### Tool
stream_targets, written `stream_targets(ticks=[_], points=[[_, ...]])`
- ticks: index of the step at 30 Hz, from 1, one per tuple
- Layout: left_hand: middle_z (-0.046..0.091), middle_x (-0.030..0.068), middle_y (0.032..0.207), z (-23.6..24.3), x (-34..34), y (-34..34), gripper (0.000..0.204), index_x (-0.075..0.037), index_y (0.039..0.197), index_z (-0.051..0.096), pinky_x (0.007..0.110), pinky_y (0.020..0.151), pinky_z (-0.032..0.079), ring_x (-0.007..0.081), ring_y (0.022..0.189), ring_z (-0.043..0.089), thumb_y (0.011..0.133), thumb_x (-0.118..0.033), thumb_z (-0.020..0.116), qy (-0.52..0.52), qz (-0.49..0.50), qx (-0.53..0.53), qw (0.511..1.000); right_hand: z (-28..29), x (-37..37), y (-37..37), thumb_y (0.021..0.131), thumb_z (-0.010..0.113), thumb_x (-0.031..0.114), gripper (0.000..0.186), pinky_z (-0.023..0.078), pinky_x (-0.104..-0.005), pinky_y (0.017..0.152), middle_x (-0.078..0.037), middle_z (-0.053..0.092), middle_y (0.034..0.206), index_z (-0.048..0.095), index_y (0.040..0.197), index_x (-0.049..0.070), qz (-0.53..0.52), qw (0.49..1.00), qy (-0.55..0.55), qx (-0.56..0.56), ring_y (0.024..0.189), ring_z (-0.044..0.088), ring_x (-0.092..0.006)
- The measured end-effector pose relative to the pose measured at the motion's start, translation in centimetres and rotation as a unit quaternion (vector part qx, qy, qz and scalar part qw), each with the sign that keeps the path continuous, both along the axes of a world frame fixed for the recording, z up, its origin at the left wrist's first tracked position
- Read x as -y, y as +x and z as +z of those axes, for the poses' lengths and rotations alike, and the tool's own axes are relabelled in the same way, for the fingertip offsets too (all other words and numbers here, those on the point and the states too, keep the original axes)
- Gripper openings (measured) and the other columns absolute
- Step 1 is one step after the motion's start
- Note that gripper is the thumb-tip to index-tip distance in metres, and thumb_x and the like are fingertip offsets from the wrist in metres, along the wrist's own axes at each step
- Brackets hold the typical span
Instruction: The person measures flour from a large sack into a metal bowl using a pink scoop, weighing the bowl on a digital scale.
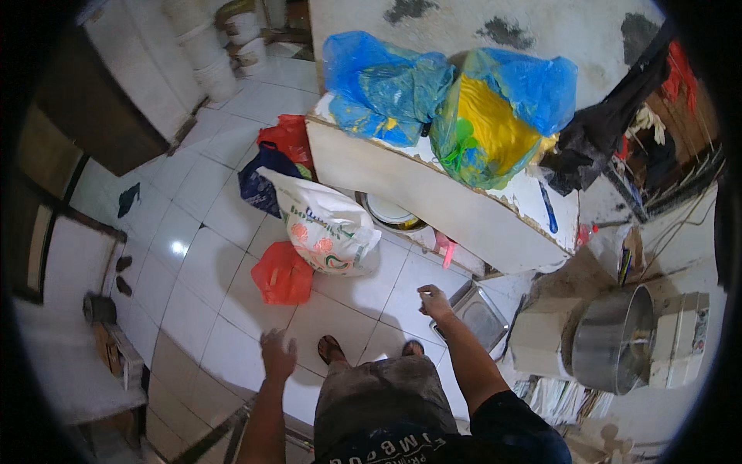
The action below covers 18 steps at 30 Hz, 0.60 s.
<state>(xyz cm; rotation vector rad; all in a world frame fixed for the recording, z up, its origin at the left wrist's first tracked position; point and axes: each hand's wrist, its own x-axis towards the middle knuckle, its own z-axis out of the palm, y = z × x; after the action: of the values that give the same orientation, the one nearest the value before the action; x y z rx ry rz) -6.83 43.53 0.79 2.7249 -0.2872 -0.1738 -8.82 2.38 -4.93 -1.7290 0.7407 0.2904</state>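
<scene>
My left hand (278, 356) hangs over the tiled floor with its fingers apart and nothing in it. Above the floor on the other side, my right hand (435, 302) is loosely bent, a gap showing between its fingers, and holds nothing visible. It is nearest to a metal tray (481, 315) on the floor. In front of me stands a white printed sack (328, 224). A red plastic bag (282, 274) lies against its near side. Beyond them, a blue plastic bag holds a yellow mass (491, 127) on the white counter (417, 197), with a green tool (462, 143) on it.
Another blue bag (390, 85) sits on the counter, and a blue-handled tool (548, 209) lies near its right end. A steel mixer bowl (614, 340) stands at the right. White buckets (212, 73) are stacked at the far left. A pink handle (446, 249) sticks out below the counter.
</scene>
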Motion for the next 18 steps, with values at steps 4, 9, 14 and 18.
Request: stream_targets(ticks=[4,9,14,18], points=[[0.050,0.0176,0.112,2.7,11.6,8.8,0.033,-0.001,0.103,0.054,0.048,0.098,0.026,0.0382,0.116,0.035,0.077,-0.021,0.057,-0.075,-0.169,0.029,0.982,-3.8,-0.1,4.6,0.084,0.053,0.025,0.029,0.048,-0.0270,0.058,-0.009,0.057,0.080,0.053,0.104,0.003,-0.107,0.984,0.117,-0.082,0.067,0.056,-0.0152],[0.050,0.0096,0.115,-1.8,23.5,16.3,0.037,-0.006,0.108,0.053,0.048,0.098,0.026,0.0338,0.121,0.032,0.075,-0.021,0.058,-0.131,-0.306,0.043,0.942,-13.2,3.4,12.0,0.084,0.050,0.022,0.034,0.050,-0.0302,0.062,-0.013,0.055,0.090,0.046,0.112,0.003,-0.249,0.943,0.198,-0.096,0.074,0.056,-0.0209],[0.042,0.0037,0.127,-11.2,27.4,21.5,0.047,-0.018,0.116,0.052,0.051,0.096,0.022,0.0300,0.125,0.026,0.071,-0.029,0.061,0.099,-0.298,0.073,0.947,-26.0,7.6,20.2,0.083,0.052,0.022,0.039,0.052,-0.0355,0.067,-0.016,0.047,0.106,0.042,0.116,0.004,-0.357,0.893,0.262,-0.077,0.092,0.050,-0.0262],[0.042,0.0058,0.122,-17.1,22.3,24.0,0.053,-0.023,0.121,0.048,0.050,0.091,0.027,0.0309,0.113,0.034,0.070,-0.024,0.063,0.198,-0.171,0.068,0.963,-33.1,9.2,24.2,0.079,0.058,0.019,0.039,0.052,-0.0449,0.068,-0.009,0.044,0.111,0.045,0.112,0.006,-0.413,0.862,0.291,-0.037,0.097,0.046,-0.0274]])
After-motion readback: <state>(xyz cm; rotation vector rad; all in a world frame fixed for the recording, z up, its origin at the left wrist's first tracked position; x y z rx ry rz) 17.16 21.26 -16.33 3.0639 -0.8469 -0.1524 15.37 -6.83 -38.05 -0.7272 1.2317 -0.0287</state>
